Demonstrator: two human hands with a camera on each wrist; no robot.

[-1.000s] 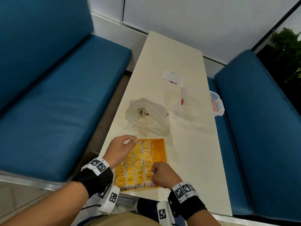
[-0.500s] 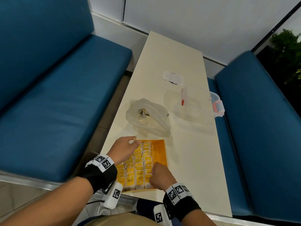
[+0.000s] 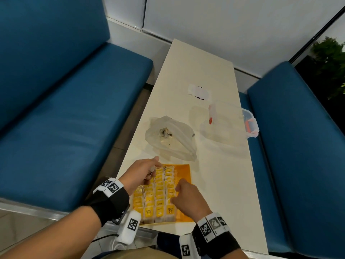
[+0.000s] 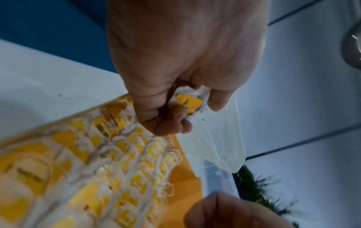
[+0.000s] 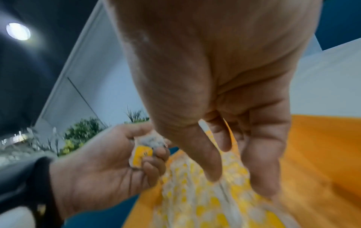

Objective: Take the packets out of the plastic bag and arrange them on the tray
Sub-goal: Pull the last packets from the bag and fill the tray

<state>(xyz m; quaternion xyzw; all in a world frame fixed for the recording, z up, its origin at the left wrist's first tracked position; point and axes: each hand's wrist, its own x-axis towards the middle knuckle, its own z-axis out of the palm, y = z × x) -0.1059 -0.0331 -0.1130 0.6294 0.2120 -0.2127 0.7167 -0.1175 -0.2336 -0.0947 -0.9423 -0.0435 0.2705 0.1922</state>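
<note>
An orange tray [image 3: 183,172] lies at the table's near edge, holding three rows of white packets with yellow tags [image 3: 160,191]. My left hand [image 3: 141,174] is over the tray's far left corner and holds a packet [image 4: 188,101] in curled fingers; the same packet [image 5: 143,152] shows in the right wrist view. My right hand [image 3: 186,197] hovers over the right row of packets with its fingers [image 5: 255,166] loosely extended and nothing in it. The clear plastic bag [image 3: 170,138] lies crumpled beyond the tray, with little visible inside.
A clear plastic box [image 3: 227,124] with red latches sits at the table's right edge, with a small white paper [image 3: 198,90] beyond it. Blue bench seats [image 3: 74,118] flank the narrow table on both sides.
My right hand has lifted off the near end of the right row and moved farther along it. The left hand stays at the tray's far left corner with its packet.
</note>
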